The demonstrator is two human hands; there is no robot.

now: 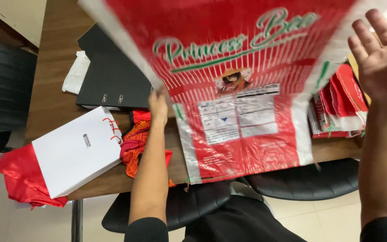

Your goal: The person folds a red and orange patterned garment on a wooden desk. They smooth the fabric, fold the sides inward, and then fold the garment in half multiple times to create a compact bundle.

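Pale floor tiles and two black padded chair seats (307, 179) are lying nearest, tucked under the near edge of a brown wooden table (52, 96), which is serving as the landmark. Above that near edge, a large red and white woven plastic sack (242, 89) is hanging flat and empty, held up in the air and covering much of the tabletop. The left hand (158, 106) is pinching its left edge, fingers closed on the material. The right hand (379, 49) is lifted beside its right edge, fingers spread open, gripping nothing. Such a sack is likely light, limp and rather slick, so the edges or corners are looking best for a hold. On the table's left end, a white paper bag (75, 152) is lying over red cloth (21, 179); farther back, a black ring binder (110, 74) is resting, and a stack of folded red sacks (339, 105) is sitting at the right end.
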